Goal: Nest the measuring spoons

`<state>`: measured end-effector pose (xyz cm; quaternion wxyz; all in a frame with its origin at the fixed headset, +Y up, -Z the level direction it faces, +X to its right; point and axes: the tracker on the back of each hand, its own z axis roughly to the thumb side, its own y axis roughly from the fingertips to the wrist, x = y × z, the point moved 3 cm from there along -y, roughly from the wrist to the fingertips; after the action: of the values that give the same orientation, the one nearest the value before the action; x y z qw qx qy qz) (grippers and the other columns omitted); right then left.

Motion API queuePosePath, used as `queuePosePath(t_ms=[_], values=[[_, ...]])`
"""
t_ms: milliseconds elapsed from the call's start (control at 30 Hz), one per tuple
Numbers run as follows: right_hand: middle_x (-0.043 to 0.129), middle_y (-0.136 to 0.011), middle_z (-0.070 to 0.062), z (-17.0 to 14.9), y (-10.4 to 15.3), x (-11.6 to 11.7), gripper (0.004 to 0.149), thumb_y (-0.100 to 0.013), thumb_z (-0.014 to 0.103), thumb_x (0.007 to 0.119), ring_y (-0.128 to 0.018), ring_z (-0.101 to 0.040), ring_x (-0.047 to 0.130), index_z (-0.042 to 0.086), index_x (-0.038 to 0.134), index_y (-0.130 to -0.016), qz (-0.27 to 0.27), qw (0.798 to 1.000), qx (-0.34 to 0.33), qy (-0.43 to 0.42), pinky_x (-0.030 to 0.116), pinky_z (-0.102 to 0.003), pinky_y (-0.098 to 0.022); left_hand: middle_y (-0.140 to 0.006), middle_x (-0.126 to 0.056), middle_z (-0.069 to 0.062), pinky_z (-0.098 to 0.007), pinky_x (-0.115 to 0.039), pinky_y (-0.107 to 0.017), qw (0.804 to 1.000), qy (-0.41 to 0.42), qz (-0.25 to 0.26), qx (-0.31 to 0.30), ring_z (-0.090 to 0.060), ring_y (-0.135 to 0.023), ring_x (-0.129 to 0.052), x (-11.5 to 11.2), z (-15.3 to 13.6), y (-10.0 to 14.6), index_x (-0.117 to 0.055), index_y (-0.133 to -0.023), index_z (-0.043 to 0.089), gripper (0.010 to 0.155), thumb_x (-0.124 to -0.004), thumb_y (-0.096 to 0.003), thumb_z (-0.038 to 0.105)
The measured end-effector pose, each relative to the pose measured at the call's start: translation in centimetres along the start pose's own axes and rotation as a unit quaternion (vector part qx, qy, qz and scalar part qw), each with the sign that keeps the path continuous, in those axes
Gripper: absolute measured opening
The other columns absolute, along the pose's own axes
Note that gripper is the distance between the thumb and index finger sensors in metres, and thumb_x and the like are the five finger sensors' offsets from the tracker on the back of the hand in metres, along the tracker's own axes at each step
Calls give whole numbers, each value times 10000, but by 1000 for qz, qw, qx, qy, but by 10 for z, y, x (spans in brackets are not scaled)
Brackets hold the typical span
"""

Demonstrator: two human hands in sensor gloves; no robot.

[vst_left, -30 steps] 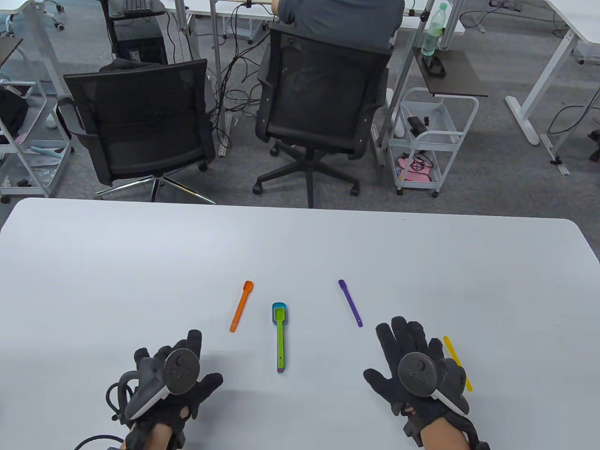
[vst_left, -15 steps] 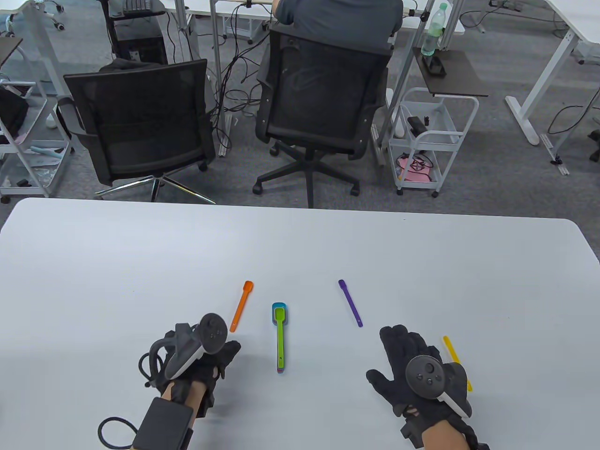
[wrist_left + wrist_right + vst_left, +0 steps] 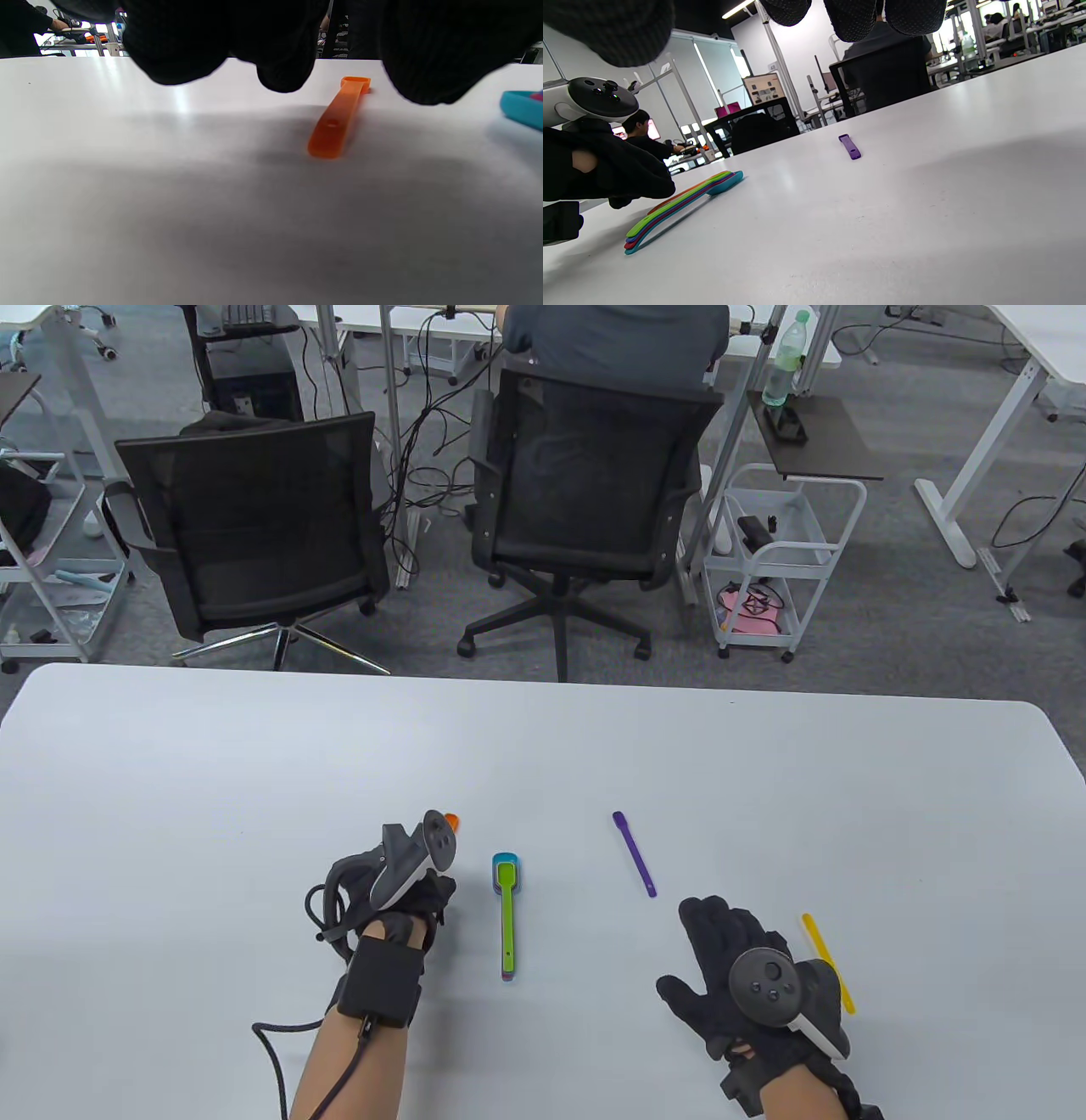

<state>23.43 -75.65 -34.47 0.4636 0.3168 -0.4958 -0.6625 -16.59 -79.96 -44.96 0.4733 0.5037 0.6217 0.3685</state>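
orange spoon (image 3: 337,120): flat plastic, bowl pointed away | left hand (image 3: 407,891): above it, not touching | right hand (image 3: 747,976): spread, held nothing

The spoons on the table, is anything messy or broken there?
Nothing looks broken or spilled. Three loose ones simply aren't stacked yet: the orange plastic spoon under the left hand, the purple plastic spoon, and the yellow plastic spoon beside the right hand. The green-topped nested spoon stack lies neat.
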Motion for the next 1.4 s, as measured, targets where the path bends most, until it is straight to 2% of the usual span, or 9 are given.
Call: queuePosePath(t_ms=[100,433,700,1100,1233,1400], values=[[469,-1183,-158,-1,0,-1,955,-372,738,740,-1032,-554,543,258,395,-1121,-1,1000,2,-2,434,-830,-641,-549,-909,47,-738,-535,-690,1000,-16,-9,13,-242,-531,-944,-9,3,-6,-828,-958,81,802,-918,-393,642],[499,-1170,-167,-4,0,-2,941,-382,719,745,-1019,-560,564,237,411,-1118,1,1000,12,-13,443,-831,-633,-497,-925,53,-729,-581,-676,999,15,13,26,-235,-482,-973,-12,3,-8,-858,-914,55,725,-909,-425,587],[520,-1160,-175,-6,1,-4,943,-382,719,745,-1009,-558,581,224,421,-1116,-1,1000,24,-16,451,-831,-628,-465,-938,58,-724,-605,-670,999,3,17,33,-231,-461,-992,-13,8,-6,-889,-877,52,641,-906,-450,528],[537,-1153,-176,-7,0,-4,944,-383,716,746,-1003,-555,596,207,431,-1113,0,999,30,-19,461,-829,-624,-438,-944,100,-690,-648,-677,999,15,27,33,-184,-449,-1017,-15,7,-9,-911,-837,75,609,-922,-456,551],[539,-1152,-176,-10,2,-7,942,-385,715,746,-1002,-558,595,205,433,-1112,-7,999,34,-24,465,-828,-622,-408,-951,102,-685,-671,-662,997,24,60,39,-179,-418,-1023,-8,5,-2,-933,-808,75,604,-938,-433,548],[546,-1148,-178,-11,4,-8,941,-387,713,745,-997,-557,603,198,434,-1111,-11,999,39,-28,466,-828,-619,-409,-949,99,-686,-672,-657,997,42,50,51,-179,-424,-1020,0,4,18,-932,-810,68,602,-937,-441,544]])
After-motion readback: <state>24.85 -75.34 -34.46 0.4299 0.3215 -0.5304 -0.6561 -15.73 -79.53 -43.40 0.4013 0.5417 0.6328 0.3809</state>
